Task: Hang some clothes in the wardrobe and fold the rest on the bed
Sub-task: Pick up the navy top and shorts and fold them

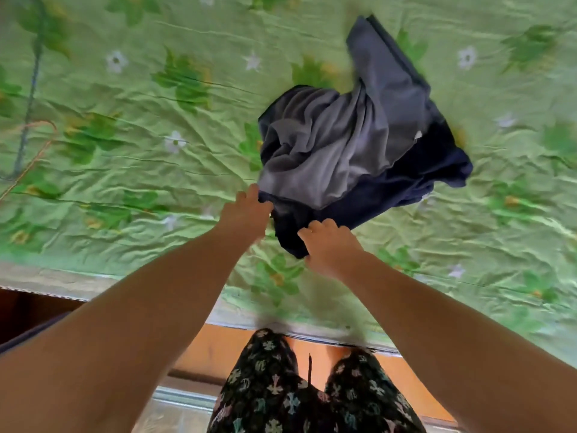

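Both left hand (248, 210), right hand (329, 245): fingers pinch near edge of garment (343, 145); long axis away-rightward.

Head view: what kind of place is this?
Probably a bedroom: a green flowered bedsheet, crumpled grey and navy clothes lying on it, and what look like wire hangers at its left.

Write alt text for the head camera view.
The left hand and right hand grip the near edge of a dark navy garment, which lies crumpled under a grey garment on a green floral bedsheet.
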